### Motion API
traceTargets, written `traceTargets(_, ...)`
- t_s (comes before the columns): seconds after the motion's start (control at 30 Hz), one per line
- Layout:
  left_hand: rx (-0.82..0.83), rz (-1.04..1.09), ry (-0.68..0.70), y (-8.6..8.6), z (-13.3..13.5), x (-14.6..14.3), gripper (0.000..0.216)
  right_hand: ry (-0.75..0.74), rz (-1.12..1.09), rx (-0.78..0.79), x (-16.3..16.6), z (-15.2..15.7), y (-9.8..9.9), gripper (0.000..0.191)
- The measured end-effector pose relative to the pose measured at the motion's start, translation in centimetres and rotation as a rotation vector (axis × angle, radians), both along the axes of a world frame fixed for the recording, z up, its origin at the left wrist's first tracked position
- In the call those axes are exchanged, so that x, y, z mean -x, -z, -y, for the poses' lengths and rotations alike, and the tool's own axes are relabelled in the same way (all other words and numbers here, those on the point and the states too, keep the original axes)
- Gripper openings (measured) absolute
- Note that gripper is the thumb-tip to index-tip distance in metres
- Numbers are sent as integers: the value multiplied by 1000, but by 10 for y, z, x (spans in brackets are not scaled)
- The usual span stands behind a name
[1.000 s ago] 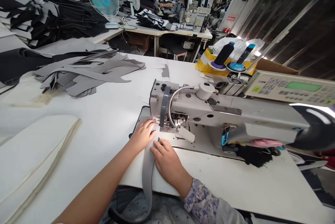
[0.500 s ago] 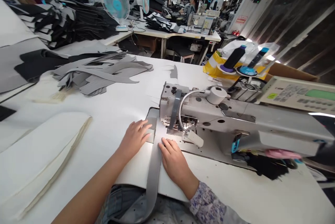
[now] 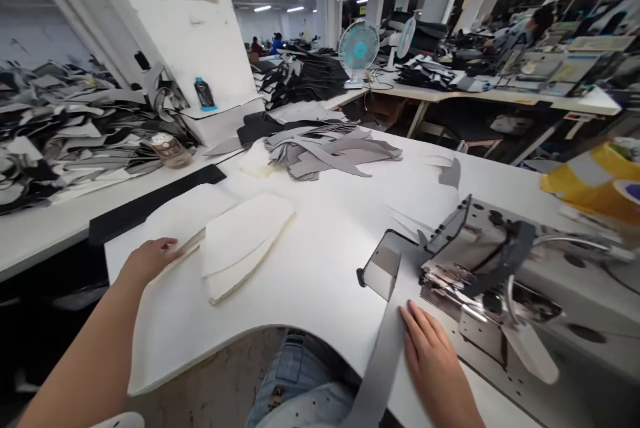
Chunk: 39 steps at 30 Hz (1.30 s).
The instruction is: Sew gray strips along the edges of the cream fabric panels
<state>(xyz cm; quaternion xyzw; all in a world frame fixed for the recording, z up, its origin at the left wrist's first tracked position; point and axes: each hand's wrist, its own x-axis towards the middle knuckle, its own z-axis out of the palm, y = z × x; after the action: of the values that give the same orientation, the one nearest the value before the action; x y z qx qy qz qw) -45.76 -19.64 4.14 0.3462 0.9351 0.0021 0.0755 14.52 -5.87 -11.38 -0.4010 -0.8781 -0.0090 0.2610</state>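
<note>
My left hand [image 3: 153,258] is at the near edge of the left-hand white cut piece [image 3: 187,211], its thumb and forefinger closing on the corner; the other fingers are partly hidden. Beside it lies a small stack of white curved pieces [image 3: 245,241]. My right hand [image 3: 433,355] rests flat, fingers stretched out, at the edge of a long grey fabric strip [image 3: 383,348]. This strip runs from the sewing machine [image 3: 480,281] down over the table's front edge towards my lap.
Grey cut pieces [image 3: 330,148] are heaped at the back of the white table [image 3: 320,261]. A black strip [image 3: 155,205] lies along the left side. A glass jar [image 3: 170,150] stands farther left. Fans [image 3: 359,48] and another workbench [image 3: 500,96] are behind.
My view has turned left. My left hand has left the grey strip by the machine and moved across to the white pieces. The right hand stays by the strip.
</note>
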Motion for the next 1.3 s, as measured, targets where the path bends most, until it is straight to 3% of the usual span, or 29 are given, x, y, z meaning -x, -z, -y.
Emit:
traceTargets(0.13, -32, 123, -96, -23, -10, -12, 50, 6, 38, -2, -1, 4, 0, 43)
traceTargets(0.27, -173, -105, -130, -26, -20, -22, 56, 17, 47, -42, 1, 5, 0, 45)
traceTargets(0.37, -250, -228, 125, -12, -26, -46, 55, 22, 54, -52, 1, 4, -1, 45)
traceTargets(0.47, -125, -127, 409, 5, -29, -76, 54, 17, 59, -57, 2, 2, -4, 44)
traceTargets(0.57, -83, -54, 488, 21, -26, -93, 51, 21, 79, -58, 4, 9, -7, 43)
traceTargets(0.63, -90, -43, 469, 27, -23, -98, 52, -78, 90, -92, 9, 23, -7, 43)
traceTargets(0.77, -91, -55, 490, 27, -25, -108, 57, -457, 115, -280, 20, 63, -1, 34)
traceTargets(0.93, -106, -73, 392, 17, -33, -125, 51, -543, 193, -368, 26, 78, 0, 13)
traceTargets(1.07, -19, -4, 273, -3, -39, -126, 45, -543, 75, -262, 21, 71, -11, 13)
traceTargets(1.17, -64, -53, 231, -26, -53, -147, 51, -524, -69, -58, 13, 63, -28, 23)
traceTargets(1.23, -205, -175, 365, -37, -68, -183, 48, -423, -149, 116, 9, 55, -44, 33)
traceTargets(1.3, -266, -182, 611, -37, -85, -234, 43, -274, -205, 205, 11, 44, -59, 36)
